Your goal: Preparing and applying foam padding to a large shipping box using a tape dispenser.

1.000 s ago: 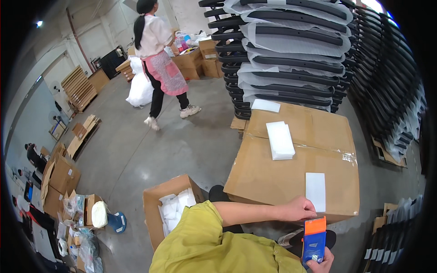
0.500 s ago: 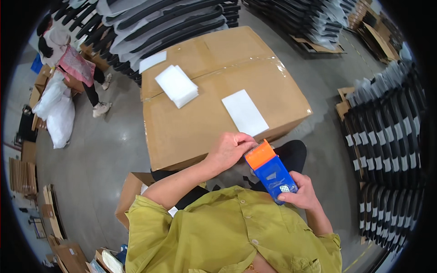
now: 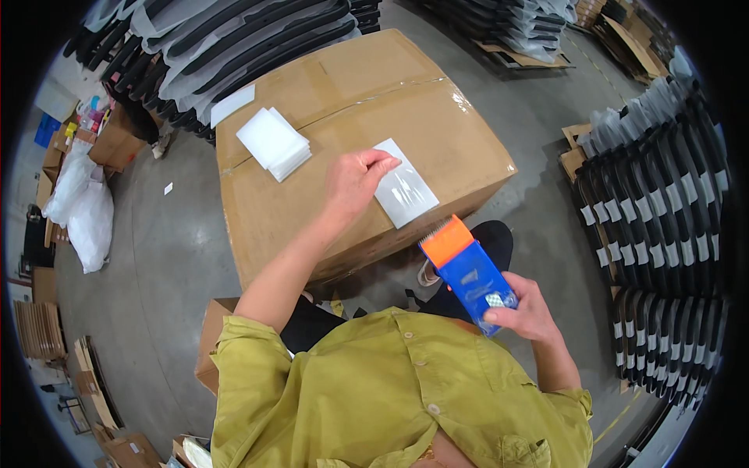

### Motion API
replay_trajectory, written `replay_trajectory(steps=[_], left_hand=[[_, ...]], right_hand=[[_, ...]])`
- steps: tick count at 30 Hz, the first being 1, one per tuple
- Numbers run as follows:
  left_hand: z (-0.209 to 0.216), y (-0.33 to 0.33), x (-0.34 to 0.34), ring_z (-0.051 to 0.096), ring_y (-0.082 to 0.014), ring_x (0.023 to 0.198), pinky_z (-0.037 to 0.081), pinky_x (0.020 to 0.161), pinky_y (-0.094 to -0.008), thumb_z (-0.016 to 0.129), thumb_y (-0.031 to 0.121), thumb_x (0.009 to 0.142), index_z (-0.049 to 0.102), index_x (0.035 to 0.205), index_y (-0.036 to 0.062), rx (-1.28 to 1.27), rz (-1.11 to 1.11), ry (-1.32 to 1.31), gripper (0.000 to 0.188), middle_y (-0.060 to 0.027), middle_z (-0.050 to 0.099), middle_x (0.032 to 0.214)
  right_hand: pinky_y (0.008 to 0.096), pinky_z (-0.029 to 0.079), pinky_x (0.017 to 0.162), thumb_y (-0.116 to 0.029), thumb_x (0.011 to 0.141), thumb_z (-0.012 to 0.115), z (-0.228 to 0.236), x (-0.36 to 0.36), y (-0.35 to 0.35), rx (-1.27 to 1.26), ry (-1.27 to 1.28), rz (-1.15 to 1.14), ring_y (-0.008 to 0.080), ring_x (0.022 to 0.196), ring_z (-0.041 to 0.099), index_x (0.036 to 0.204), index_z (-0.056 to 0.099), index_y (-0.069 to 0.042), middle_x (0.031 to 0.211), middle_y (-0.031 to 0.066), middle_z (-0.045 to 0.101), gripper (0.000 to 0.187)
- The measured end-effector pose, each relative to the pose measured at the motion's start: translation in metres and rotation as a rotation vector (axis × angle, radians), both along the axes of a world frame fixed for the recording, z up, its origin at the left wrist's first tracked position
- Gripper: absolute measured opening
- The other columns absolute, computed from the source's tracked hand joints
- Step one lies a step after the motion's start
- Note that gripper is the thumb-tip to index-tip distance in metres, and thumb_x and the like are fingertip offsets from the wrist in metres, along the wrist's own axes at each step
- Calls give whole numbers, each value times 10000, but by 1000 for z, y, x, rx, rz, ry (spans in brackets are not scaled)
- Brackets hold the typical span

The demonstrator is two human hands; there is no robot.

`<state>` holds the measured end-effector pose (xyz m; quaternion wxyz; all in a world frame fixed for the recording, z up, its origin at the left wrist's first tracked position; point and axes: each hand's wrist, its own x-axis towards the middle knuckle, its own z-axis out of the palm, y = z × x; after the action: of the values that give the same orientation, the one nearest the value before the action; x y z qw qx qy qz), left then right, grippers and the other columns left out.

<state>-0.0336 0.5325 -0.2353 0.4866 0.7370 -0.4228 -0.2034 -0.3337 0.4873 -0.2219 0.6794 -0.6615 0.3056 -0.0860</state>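
Both hands work, right hand (image 3: 527,308) clamped on a tape dispenser (image 3: 464,269), left hand (image 3: 353,183) pinching clear tape (image 3: 403,189) over a white sheet (image 3: 407,212), seemingly sticking it down, which wants smoothing.

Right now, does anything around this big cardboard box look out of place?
Yes, slightly: a small white scrap lies alone on the grey floor, left of the cardboard box, as if dropped. On the box, the stack of white sheets is unevenly piled, its edges not lining up.
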Motion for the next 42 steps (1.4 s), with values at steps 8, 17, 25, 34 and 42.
replay_trajectory(steps=[8,17,25,34,42], left_hand=[[-48,-21,33,562,-221,932,441,746,-320,641,293,729,675,778,113,-112,95,-447,190,-64,542,1144],[-59,-20,34,519,-259,989,375,865,-400,671,254,694,645,905,98,31,68,-471,263,-97,486,1205],[-44,28,11,565,-211,864,458,687,-320,530,281,839,494,1072,17,-15,122,52,354,-136,550,1018],[-65,59,-61,568,-175,913,455,791,-305,462,435,865,495,1097,5,117,12,1376,489,-101,595,993],[-31,50,-72,580,-183,875,488,753,-325,602,204,814,515,1068,33,-285,156,1229,318,-76,595,963]], right_hand=[[251,448,647,-299,695,715,6,46,-6,103,8,-11,102,707,544,881,582,47,792,76,605,415],[244,447,635,-309,687,720,-2,53,-27,132,63,23,102,685,546,879,580,54,774,72,604,434],[243,444,669,-295,677,725,-11,44,-25,179,99,1,103,720,550,923,579,59,808,67,609,456],[230,448,672,-277,663,743,-8,32,-9,254,76,68,101,738,550,928,575,52,829,61,608,455],[216,419,598,-296,638,766,-10,20,8,7,30,128,62,671,503,854,578,11,752,24,582,420]])
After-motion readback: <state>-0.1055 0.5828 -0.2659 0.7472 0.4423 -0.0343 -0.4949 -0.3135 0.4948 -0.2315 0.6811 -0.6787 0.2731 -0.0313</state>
